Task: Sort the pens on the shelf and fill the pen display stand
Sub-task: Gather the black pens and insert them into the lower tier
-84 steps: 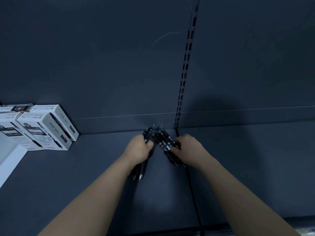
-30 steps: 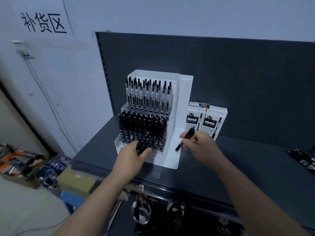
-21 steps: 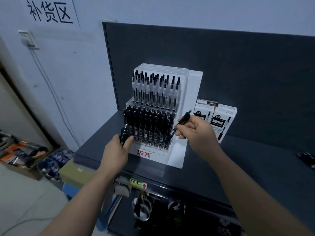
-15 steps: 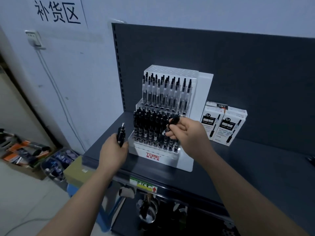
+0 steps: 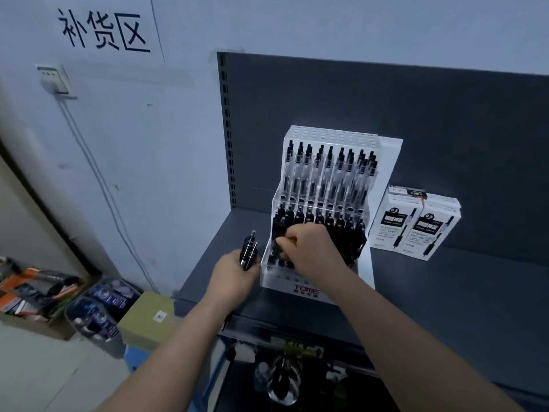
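Pens (image 5: 249,254) in small black bundle, gripped upright in left hand (image 5: 234,278), just left of stand (image 5: 282,282) on shelf (image 5: 445,307). Right hand (image 5: 312,248) with curled fingers down among black pens (image 5: 341,226) of lower tier; cannot tell whether pinching one. Behind, upper tier holding rows of clear pens (image 5: 326,173). White boxes (image 5: 416,224) standing just right of stand, before dark back panel (image 5: 386,99).
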The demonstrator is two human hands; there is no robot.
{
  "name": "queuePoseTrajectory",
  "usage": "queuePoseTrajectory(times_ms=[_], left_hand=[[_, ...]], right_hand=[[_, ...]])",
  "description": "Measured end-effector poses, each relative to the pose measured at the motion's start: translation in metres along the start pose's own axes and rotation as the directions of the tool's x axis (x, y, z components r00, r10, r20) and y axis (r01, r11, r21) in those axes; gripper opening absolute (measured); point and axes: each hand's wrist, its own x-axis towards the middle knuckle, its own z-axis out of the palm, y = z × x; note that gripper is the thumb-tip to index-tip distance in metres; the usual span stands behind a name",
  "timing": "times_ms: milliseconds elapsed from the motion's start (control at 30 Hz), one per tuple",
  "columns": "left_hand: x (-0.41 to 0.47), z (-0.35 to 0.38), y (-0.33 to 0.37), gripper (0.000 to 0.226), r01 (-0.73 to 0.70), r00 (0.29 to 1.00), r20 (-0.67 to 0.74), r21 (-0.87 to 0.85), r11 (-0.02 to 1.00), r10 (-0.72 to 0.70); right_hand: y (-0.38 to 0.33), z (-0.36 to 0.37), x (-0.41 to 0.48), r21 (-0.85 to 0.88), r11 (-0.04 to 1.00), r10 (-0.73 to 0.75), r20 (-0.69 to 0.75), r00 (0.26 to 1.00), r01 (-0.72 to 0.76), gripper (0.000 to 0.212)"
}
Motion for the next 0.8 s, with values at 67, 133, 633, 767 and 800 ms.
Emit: queuePoseTrajectory(times_ms=[67,133,633,767,800], left_hand=[[0.000,-0.004,-0.001,0.012,-0.021,1.000,0.005,-0.002,1.000,0.021],[0.001,-0.009,-0.001,0.024,-0.022,1.000,-0.006,-0.002,1.000,0.021],[-0.023,-0.031,0.004,0.023,-0.107,0.971,0.159,-0.374,0.921,0.178],[-0.032,-0.029,0.013,0.025,-0.127,0.939,0.236,-0.437,0.891,0.250],[-0.032,-0.028,0.013,0.025,-0.129,0.932,0.254,-0.434,0.892,0.259]], right_hand=[[-0.005,0.004,0.003,-0.111,0.994,0.019,0.024,1.000,-0.016,0.035],[-0.009,0.004,0.006,-0.184,0.983,0.033,0.048,0.998,-0.024,0.036],[-0.013,0.001,-0.013,0.318,0.915,0.173,0.243,0.955,-0.247,0.013],[-0.014,0.000,-0.020,0.523,0.804,0.129,0.313,0.941,-0.284,0.013],[-0.014,-0.001,-0.022,0.544,0.785,0.135,0.317,0.939,-0.296,0.015]])
